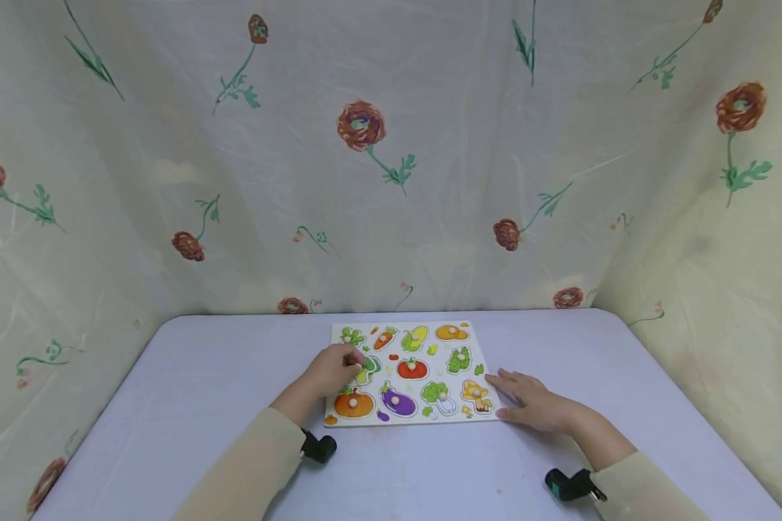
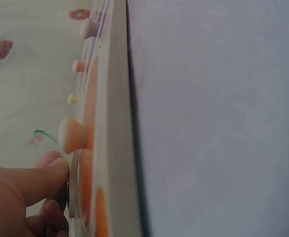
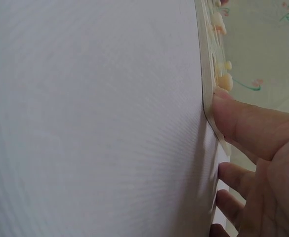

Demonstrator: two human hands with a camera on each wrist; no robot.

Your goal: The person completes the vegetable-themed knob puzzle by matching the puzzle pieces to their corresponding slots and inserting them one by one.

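Note:
A white knobbed vegetable puzzle board (image 1: pixel 389 424) lies on the table, filled with bright pieces such as a tomato (image 1: pixel 412 370), an eggplant (image 1: pixel 400 405) and a pumpkin (image 1: pixel 345 407). Over its left part, my left hand (image 1: pixel 329 373) pinches a green vegetable puzzle piece (image 1: pixel 369 367) between thumb and fingers. That piece's thin edge (image 2: pixel 73 185) shows beside the orange piece's knob (image 2: pixel 73 136) in the left wrist view; its exact kind is partly hidden by the fingers. With fingers spread, my right hand (image 1: pixel 537 405) rests at the board's right edge, its thumb (image 3: pixel 228 111) touching near the corner.
A pale cloth covers the table (image 1: pixel 417 477). Behind it and at both sides hangs a flowered curtain (image 1: pixel 430 239). Black wrist cameras sit below the left sleeve (image 1: pixel 247 463) and beside the right sleeve (image 1: pixel 645 492).

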